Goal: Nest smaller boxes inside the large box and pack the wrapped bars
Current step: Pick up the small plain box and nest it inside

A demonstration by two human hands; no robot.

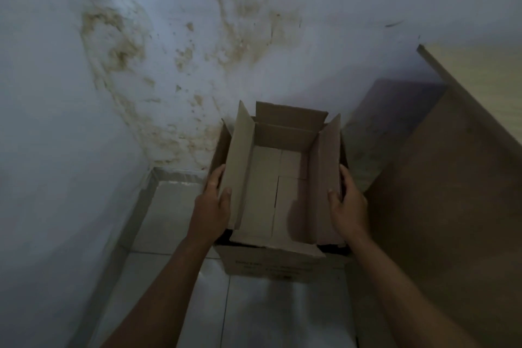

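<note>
A large brown cardboard box [282,264] stands on the tiled floor near the wall, with faint print on its near side. Inside its opening sits a smaller open cardboard box [271,186] with its flaps standing up; its bottom shows closed flaps and nothing lies in it. My left hand [213,206] grips the smaller box's left wall and flap, thumb inside. My right hand [348,206] grips its right wall the same way. No wrapped bars are in view.
A stained white wall [169,51] rises right behind the boxes and along the left. A tall brown wooden panel [452,206] leans or stands close on the right. Pale floor tiles [254,313] lie in front of the large box.
</note>
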